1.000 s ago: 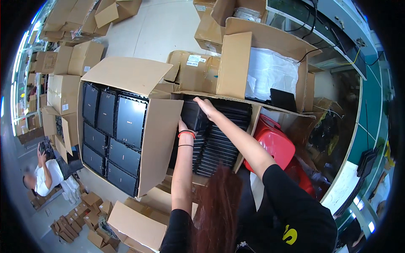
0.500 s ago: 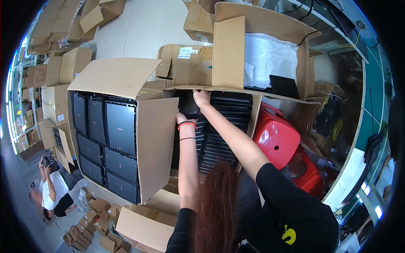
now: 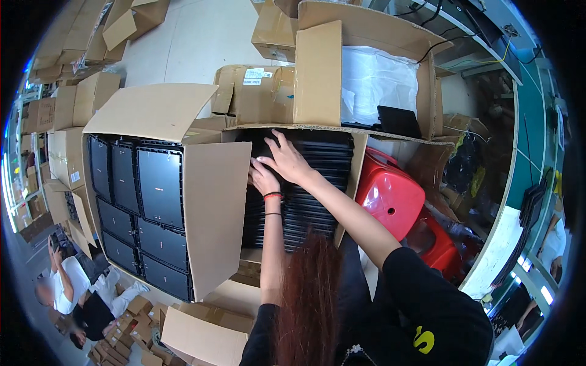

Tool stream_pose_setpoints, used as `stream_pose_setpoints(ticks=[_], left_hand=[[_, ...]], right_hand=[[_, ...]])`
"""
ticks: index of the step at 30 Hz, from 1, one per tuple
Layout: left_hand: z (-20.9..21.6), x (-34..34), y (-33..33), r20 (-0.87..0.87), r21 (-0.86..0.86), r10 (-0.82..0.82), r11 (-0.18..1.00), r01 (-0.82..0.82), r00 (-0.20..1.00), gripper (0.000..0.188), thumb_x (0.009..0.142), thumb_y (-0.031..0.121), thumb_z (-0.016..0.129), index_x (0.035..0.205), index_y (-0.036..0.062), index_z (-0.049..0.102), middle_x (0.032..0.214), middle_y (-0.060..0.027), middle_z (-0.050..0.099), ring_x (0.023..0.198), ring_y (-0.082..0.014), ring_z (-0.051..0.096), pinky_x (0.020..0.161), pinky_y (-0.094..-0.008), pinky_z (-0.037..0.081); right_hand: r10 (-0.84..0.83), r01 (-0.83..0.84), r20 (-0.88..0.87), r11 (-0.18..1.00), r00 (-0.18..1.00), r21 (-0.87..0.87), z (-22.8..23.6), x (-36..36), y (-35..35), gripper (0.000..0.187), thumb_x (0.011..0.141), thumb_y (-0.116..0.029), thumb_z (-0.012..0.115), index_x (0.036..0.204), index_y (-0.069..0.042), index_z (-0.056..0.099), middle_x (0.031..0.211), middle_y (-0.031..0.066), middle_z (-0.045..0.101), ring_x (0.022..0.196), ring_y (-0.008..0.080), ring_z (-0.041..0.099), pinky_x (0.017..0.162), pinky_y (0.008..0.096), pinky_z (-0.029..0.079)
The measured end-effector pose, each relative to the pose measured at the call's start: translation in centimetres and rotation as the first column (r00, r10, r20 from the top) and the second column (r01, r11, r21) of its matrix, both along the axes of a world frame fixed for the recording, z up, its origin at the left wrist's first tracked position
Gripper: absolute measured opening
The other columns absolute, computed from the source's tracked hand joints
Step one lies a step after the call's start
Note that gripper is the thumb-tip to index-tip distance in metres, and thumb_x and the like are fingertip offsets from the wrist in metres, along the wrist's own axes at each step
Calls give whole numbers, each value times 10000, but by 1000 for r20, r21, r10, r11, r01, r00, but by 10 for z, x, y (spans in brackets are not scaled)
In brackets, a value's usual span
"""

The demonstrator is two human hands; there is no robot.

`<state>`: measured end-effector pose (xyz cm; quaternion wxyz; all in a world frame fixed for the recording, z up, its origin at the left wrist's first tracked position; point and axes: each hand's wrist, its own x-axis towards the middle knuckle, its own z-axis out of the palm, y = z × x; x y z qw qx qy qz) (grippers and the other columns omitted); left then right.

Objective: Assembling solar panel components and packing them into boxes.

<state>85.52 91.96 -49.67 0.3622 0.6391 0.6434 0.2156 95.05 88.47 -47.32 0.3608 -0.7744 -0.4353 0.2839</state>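
Note:
Both my hands are inside an open carton (image 3: 358, 177) packed with rows of thin black plastic cases (image 3: 305, 210) standing on edge. My right hand (image 3: 288, 160) lies over the far part of the rows, its fingers spread on a black case. Just nearer and to the left, my left hand (image 3: 264, 178), with a red and a black band at the wrist, rests on the cases by the carton's left flap. Its fingers look loosely stretched, though their tips are partly hidden. Neither hand visibly grips anything.
On the left stands another open carton (image 3: 217, 213) holding flat black cases (image 3: 160, 183). A carton with white wrapping (image 3: 378, 82) and a black case (image 3: 398, 121) is beyond. Red plastic stools (image 3: 390, 198) stand at right. A seated person (image 3: 73, 280) is at far left.
My right hand has let go of the case's far edge, opened and come nearer. My left hand has stayed close by. The black cases at the left now lie more evenly in the rows.

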Motion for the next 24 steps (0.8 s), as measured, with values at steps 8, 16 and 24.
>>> stream_pose_setpoints(ticks=[8, 16, 24], left_hand=[[-31, 3, -1, -141, 110, -68, 990, 84, 988, 534, 992, 320, 240, 1328, -78, 359, 1415, -325, 289, 1282, -464, 284, 1069, -536, 176], [-31, -69, -34, -224, 125, 118, 988, -91, 967, 850, 909, 490, 496, 1383, -150, 199, 1429, -366, 233, 1356, -461, 167, 1119, -490, 134], [-49, -203, -92, -567, -113, 175, 952, -286, 805, 895, 919, 529, 427, 1436, -90, 41, 1458, -377, 89, 1364, -486, 115, 1124, -527, 121]], right_hand=[[166, -166, -17, 984, 986, -57, -10, 15, -13, 779, 830, -505, 606, 1379, -12, 357, 1462, 270, 192, 1200, 466, 444, 1006, 488, 404], [379, -314, 297, 918, 877, -242, -10, 32, 1, 755, 859, -589, 502, 1278, 38, 470, 1345, 311, 384, 1204, 411, 460, 1002, 442, 415], [481, -455, 42, 851, 876, -263, -15, 55, 15, 851, 871, -635, 441, 1354, 61, 365, 1411, 291, 307, 1300, 405, 363, 1085, 445, 331]])
